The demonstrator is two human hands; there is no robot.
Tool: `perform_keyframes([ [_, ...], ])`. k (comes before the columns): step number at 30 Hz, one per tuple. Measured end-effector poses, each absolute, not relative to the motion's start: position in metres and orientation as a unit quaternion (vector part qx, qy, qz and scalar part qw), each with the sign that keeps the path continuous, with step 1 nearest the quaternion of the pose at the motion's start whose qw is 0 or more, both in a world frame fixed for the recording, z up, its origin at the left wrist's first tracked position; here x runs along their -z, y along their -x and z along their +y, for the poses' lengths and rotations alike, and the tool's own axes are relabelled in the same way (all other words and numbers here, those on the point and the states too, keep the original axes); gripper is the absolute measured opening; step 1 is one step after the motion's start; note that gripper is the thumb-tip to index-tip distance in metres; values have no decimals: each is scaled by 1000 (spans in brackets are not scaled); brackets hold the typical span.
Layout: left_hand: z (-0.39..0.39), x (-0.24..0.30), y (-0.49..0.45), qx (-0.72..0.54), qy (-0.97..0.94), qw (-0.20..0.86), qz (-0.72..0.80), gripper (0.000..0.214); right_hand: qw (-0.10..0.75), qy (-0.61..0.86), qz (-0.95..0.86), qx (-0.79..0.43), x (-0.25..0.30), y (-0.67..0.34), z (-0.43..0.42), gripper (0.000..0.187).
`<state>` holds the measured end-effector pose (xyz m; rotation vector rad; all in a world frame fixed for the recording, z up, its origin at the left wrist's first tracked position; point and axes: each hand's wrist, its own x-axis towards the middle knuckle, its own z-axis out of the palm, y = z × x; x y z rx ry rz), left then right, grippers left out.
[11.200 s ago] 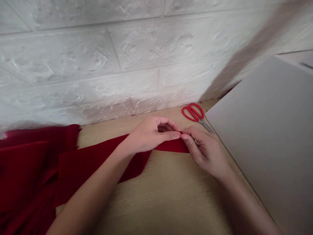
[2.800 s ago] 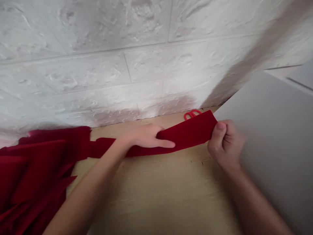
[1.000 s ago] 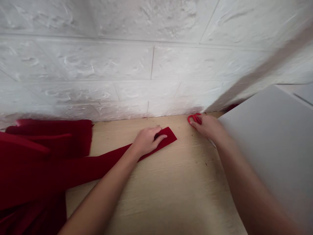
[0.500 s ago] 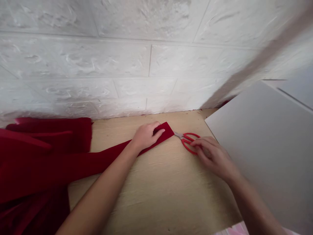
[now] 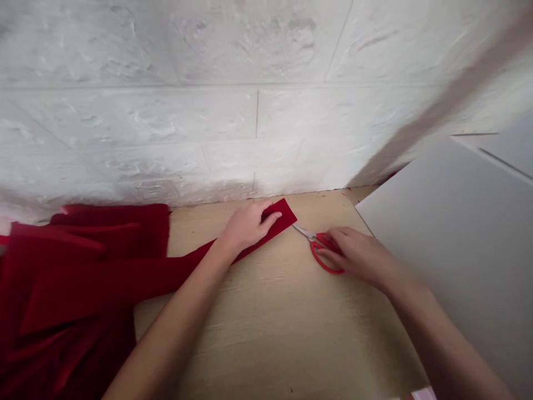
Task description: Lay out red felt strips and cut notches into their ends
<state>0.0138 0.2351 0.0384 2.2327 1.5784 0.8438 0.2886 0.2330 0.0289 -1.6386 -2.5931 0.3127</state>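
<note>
A left hand (image 5: pixel 246 226) pressed flat on a narrow red fabric strip (image 5: pixel 283 214) atop a pale wooden tabletop (image 5: pixel 283 344), while a right hand (image 5: pixel 353 255) curled over red-handled steel scissors (image 5: pixel 321 260), their blades just beside the strip's tip.

A pale wood-grain desk (image 5: pixel 287 339) carries a heap of dark red felt-like fabric (image 5: pixel 79 272) at its left end. A long dark red fabric strip (image 5: pixel 275 218) runs from the heap toward the desk's middle. Just past the strip's tip lie red-handled steel scissors (image 5: pixel 327 258). A flat pale grey board (image 5: pixel 449 266) overlaps the desk's right edge.
</note>
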Motion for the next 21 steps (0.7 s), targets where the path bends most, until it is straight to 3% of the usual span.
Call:
perform_keyframes([
  [3, 231, -59, -7, -322, -744, 137, 569, 31, 18, 575, -813, -95, -30, -287, 231, 32],
  [5, 227, -73, -3, -343, -722, 120, 589, 32, 67, 611, -775, -145, -32, -284, 229, 31],
  [9, 219, -96, 3, -372, -694, 108, 607, 28, 270, 536, -696, -394, -37, -267, 222, 36],
  [12, 215, -104, 6, -390, -684, 115, 606, 26, 331, 420, -627, -566, -36, -248, 215, 47],
  [15, 214, -107, 9, -396, -682, 106, 606, 27, 350, 354, -574, -651, -30, -230, 206, 52],
  [21, 211, -112, 12, -403, -678, 105, 605, 26, 260, 314, -595, -692, -28, -208, 186, 60],
])
